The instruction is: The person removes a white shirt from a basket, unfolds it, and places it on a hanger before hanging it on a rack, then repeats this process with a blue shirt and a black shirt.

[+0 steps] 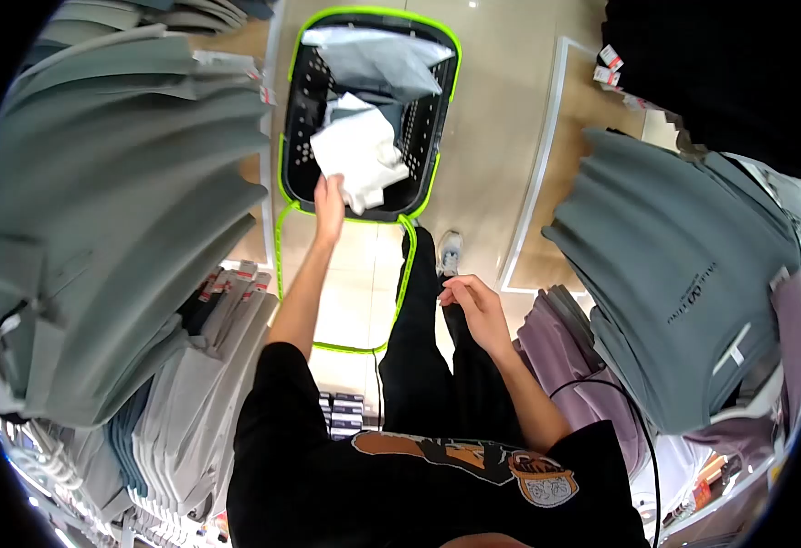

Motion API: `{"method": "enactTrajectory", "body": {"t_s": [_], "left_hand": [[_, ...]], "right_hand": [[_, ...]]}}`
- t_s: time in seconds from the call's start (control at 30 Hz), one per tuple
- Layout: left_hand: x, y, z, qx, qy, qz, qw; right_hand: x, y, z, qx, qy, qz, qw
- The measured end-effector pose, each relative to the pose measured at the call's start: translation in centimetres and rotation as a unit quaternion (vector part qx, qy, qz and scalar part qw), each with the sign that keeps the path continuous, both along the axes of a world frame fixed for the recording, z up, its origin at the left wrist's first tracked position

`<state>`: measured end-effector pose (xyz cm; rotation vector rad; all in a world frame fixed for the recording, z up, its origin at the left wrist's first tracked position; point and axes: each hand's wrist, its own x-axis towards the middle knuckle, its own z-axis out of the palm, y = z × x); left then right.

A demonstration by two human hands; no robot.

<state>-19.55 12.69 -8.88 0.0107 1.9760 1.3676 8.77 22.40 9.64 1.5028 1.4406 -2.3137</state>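
My left hand point(329, 203) is closed on the lower left edge of a white folded garment point(359, 155). The garment is over the inside of a black shopping basket point(426, 155) with a bright green rim. At the far end of the basket lies a grey item in a clear plastic bag point(377, 62). Dark grey cloth partly shows under the white garment. The green handle point(279, 265) hangs down toward me. My right hand point(475, 309) is in front of my legs, its fingers curled in, with nothing visible in them.
Grey-green garments point(126, 210) hang on the left, with light grey ones point(204, 384) below. On the right hang blue-grey tops point(665, 256), mauve garments point(560, 352) and black garments point(720, 82). Pale tiled floor point(496, 110) lies between the racks. A black cable point(647, 429) runs past my right arm.
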Motion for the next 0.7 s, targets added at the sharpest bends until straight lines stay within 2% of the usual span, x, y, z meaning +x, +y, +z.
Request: {"method": "enactTrajectory", "body": {"t_s": [0.07, 0.1, 0.13, 0.17, 0.23, 0.27, 0.33, 0.37, 0.4, 0.47, 0.5, 0.57, 0.6, 0.67, 0.7], "left_hand": [[1.2, -1.1, 4.6, -0.02, 0.033, 0.021, 0.999], [1.6, -1.8, 6.3, -0.02, 0.017, 0.032, 0.999], [1.8, -1.9, 9.4, -0.021, -0.08, 0.081, 0.993], [1.9, -2.1, 11.5, -0.009, -0.065, 0.08, 0.995], [2.6, -2.8, 15.4, 0.197, -0.124, 0.156, 0.96], [2.7, -3.0, 17.5, 0.205, -0.115, 0.151, 0.96], [2.3, -2.5, 24.7, 0.262, -0.197, 0.148, 0.933], [2.0, -2.1, 28.2, 0.269, -0.189, 0.141, 0.934], [1.7, -1.6, 31.5, 0.284, -0.203, 0.119, 0.93], [1.3, -1.7, 35.1, 0.294, -0.224, 0.073, 0.926], [1.2, -1.5, 36.9, 0.297, -0.219, 0.07, 0.927], [1.1, -1.1, 41.5, 0.318, -0.282, 0.019, 0.905], [1.2, -0.8, 43.1, 0.334, -0.295, 0.006, 0.895], [1.4, -0.4, 45.1, 0.357, -0.311, -0.01, 0.881], [1.4, -0.1, 45.9, 0.378, -0.332, -0.027, 0.864]], "right_hand": [[-0.6, -0.4, 0.6, 0.003, 0.024, -0.003, 1.0], [-0.8, -0.7, 0.9, -0.009, 0.033, -0.006, 0.999], [-1.1, -0.6, 1.2, 0.001, 0.038, 0.005, 0.999], [-1.6, -0.6, 1.5, 0.011, 0.054, 0.004, 0.998], [-2.5, -0.4, 3.2, 0.066, 0.06, 0.022, 0.996], [-3.0, -0.1, 4.2, 0.108, 0.036, 0.04, 0.993], [-3.9, 0.1, 5.2, 0.17, 0.047, 0.022, 0.984], [-4.5, 0.5, 6.1, 0.222, 0.043, 0.015, 0.974], [-5.3, 1.2, 7.1, 0.228, 0.051, 0.01, 0.972], [-6.2, 2.2, 9.4, 0.266, 0.058, -0.059, 0.96], [-6.5, 2.8, 10.1, 0.269, 0.064, -0.061, 0.959], [-6.8, 3.9, 11.3, 0.34, 0.044, -0.029, 0.939], [-7.1, 4.4, 11.9, 0.341, 0.049, -0.03, 0.938], [-7.9, 4.7, 13.1, 0.103, 0.137, -0.085, 0.982], [-8.2, 4.8, 14.1, 0.104, 0.142, -0.084, 0.981]]}}
